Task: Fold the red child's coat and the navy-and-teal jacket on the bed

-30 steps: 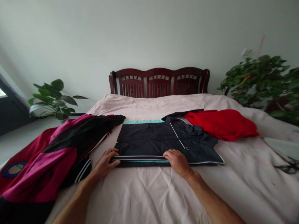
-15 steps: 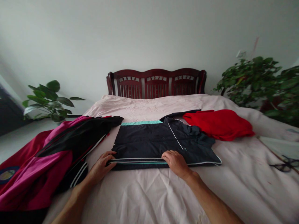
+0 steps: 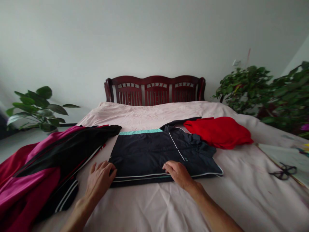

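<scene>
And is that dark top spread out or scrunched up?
Spread out: the dark top lies flat and wide on the pale pink sheet, layers showing along its near edge, with the right hand on it.

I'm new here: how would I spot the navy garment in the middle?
Find the dark red, slatted wooden headboard, then follow the pale pink bedsheet toward you. The flat, dark navy garment lies under the right hand. Its turquoise far strip sets it apart from the bright red bundled cloth and the pink and black clothing.
</scene>
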`<action>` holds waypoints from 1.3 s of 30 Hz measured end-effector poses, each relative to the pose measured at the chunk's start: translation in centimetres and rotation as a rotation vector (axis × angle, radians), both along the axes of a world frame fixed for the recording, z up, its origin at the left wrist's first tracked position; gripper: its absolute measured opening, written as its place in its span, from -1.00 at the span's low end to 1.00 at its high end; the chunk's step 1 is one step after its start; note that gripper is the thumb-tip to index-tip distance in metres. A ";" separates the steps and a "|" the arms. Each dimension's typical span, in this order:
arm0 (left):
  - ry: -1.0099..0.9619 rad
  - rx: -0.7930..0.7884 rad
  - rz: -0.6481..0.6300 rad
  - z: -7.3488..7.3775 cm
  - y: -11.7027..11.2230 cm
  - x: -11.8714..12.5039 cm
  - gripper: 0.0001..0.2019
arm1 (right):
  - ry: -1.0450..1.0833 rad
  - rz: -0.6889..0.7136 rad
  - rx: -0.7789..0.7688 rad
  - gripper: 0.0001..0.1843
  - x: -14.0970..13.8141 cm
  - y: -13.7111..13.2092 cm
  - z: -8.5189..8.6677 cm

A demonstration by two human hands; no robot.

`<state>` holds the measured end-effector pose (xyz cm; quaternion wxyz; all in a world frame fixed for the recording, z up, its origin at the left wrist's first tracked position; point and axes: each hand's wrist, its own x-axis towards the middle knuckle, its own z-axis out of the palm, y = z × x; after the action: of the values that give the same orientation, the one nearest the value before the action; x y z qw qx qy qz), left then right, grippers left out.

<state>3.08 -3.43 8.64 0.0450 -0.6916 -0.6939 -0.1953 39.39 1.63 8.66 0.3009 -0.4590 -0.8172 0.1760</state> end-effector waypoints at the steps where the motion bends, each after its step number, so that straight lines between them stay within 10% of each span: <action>1: 0.005 0.025 -0.014 0.4 0.4 0.6 -0.82 | 0.022 -0.036 0.007 -0.60 0.0 0.5 0.3; 8: -0.064 -0.010 -0.162 0.7 6.1 4.8 -0.61 | -0.293 -0.163 0.149 -0.53 0.7 7.0 1.7; 14: 0.161 -0.213 0.007 -2.1 8.1 4.4 -0.45 | -0.506 -0.392 0.001 -0.48 7.5 11.1 0.0; 24: 0.230 -0.186 0.117 -3.2 8.4 4.0 -0.38 | -0.595 -0.509 0.051 -0.44 13.3 11.2 -4.6; 39: 0.058 -0.327 0.241 -2.7 11.2 1.0 -0.31 | -0.556 -0.520 0.075 -0.45 13.2 11.2 -4.5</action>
<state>4.12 7.79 5.94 -0.0247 -0.6072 -0.7924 -0.0534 52.57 12.79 4.21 0.1191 -0.6697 -0.7299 -0.0673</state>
